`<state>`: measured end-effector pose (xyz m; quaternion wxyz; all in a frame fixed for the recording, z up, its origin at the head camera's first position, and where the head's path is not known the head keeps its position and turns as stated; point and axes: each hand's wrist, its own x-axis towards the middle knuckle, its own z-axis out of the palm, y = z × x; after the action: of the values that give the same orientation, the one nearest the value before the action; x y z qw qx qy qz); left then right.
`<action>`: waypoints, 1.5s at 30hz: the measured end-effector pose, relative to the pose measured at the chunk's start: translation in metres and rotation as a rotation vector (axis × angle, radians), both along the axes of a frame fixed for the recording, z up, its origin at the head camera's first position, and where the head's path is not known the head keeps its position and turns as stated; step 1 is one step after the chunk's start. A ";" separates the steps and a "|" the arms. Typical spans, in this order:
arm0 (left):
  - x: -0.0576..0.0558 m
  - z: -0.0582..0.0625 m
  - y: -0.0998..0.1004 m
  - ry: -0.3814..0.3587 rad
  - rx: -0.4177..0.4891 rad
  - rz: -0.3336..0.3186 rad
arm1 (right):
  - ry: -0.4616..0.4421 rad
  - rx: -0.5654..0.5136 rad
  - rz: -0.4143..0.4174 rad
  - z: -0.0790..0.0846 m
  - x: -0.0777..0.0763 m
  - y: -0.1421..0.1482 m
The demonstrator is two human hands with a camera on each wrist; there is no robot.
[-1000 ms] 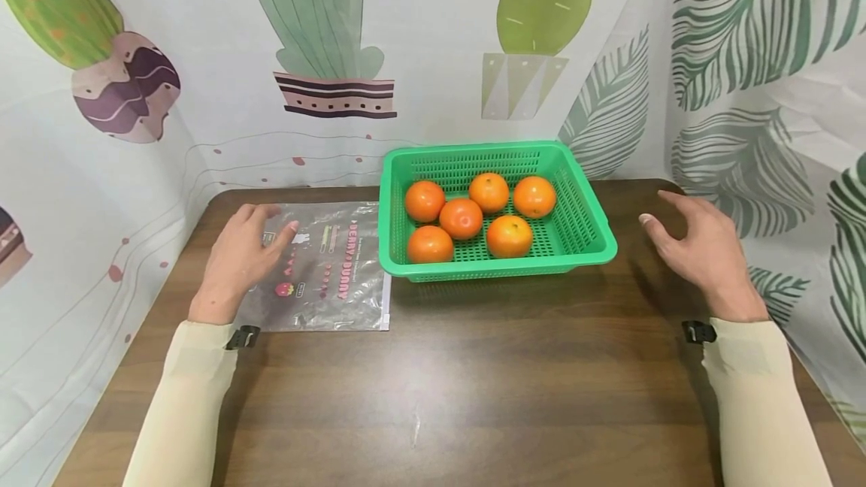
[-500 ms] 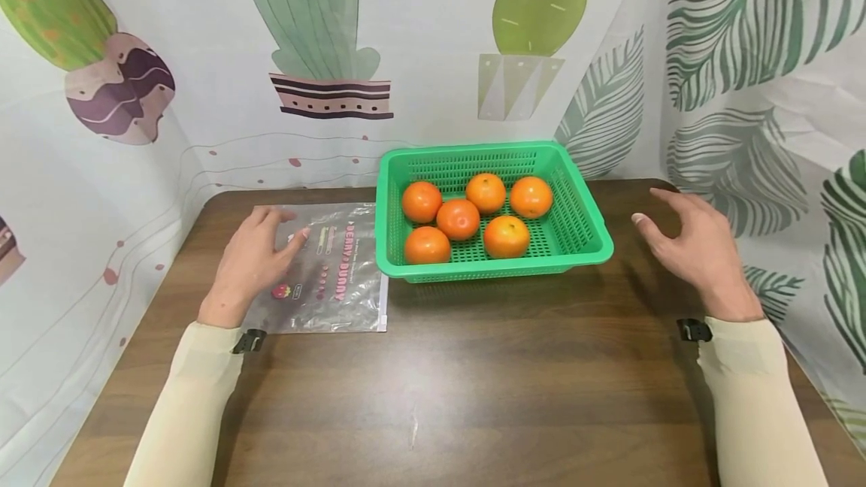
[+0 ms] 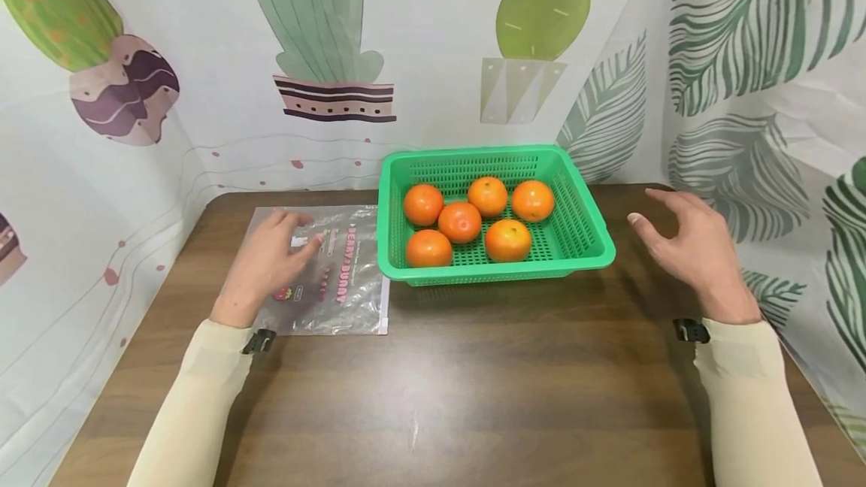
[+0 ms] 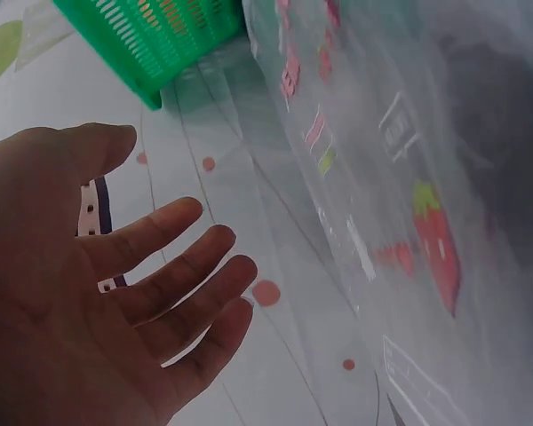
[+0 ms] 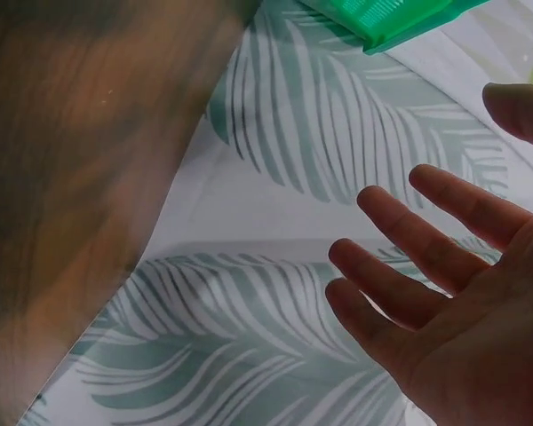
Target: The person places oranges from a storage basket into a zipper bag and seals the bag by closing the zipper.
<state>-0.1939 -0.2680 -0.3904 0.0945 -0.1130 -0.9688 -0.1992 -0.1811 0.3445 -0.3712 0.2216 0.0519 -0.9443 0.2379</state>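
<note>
My left hand (image 3: 269,265) hovers over a clear zip bag (image 3: 355,284) with pink print, its fingers spread and nothing in them. In the left wrist view the bag (image 4: 409,195) lies beyond the fingertips. To the right of the bag, a green plastic basket (image 3: 501,272) holds several round orange fruits, persimmon- or tangerine-like, such as the front one (image 3: 508,240). My right hand (image 3: 697,254) is held to the right of the basket, thumb and fingers apart, holding nothing. A corner of the basket (image 5: 391,27) shows at the top of the right wrist view.
Everything stands on a brown wooden table (image 3: 473,389). A white cloth with cactus and leaf prints (image 3: 440,36) hangs behind it and along both sides, close to the table's edges.
My left hand has moved right, farther over the bag. The right hand has shifted slightly left. Basket, fruits and bag stay in place.
</note>
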 end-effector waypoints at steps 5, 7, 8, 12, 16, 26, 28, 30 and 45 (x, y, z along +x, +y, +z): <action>-0.002 -0.004 0.008 -0.022 0.010 -0.024 | 0.027 0.000 0.021 0.003 -0.004 -0.008; -0.003 -0.006 0.011 -0.017 0.012 -0.030 | 0.048 0.001 0.032 0.004 -0.005 -0.012; -0.004 -0.006 0.013 -0.017 0.010 -0.032 | 0.057 -0.001 0.037 0.004 -0.006 -0.014; -0.007 -0.010 0.019 -0.032 0.007 -0.044 | 0.089 -0.013 0.066 0.007 -0.010 -0.022; -0.009 -0.013 0.025 -0.058 0.026 -0.062 | 0.080 -0.027 0.087 0.009 -0.013 -0.032; -0.015 -0.012 0.039 -0.118 0.051 -0.107 | 0.086 -0.001 0.133 0.011 -0.018 -0.054; -0.017 -0.012 0.041 -0.116 0.054 -0.113 | 0.075 0.003 0.136 0.011 -0.020 -0.058; -0.018 -0.012 0.043 -0.114 0.061 -0.119 | 0.068 0.007 0.144 0.011 -0.021 -0.061; -0.026 -0.014 0.060 -0.155 0.100 -0.143 | 0.047 0.013 0.198 0.009 -0.026 -0.083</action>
<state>-0.2194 -0.2076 -0.4042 0.0105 -0.1611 -0.9516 -0.2616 -0.2075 0.2611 -0.3617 0.2187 0.1518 -0.9306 0.2513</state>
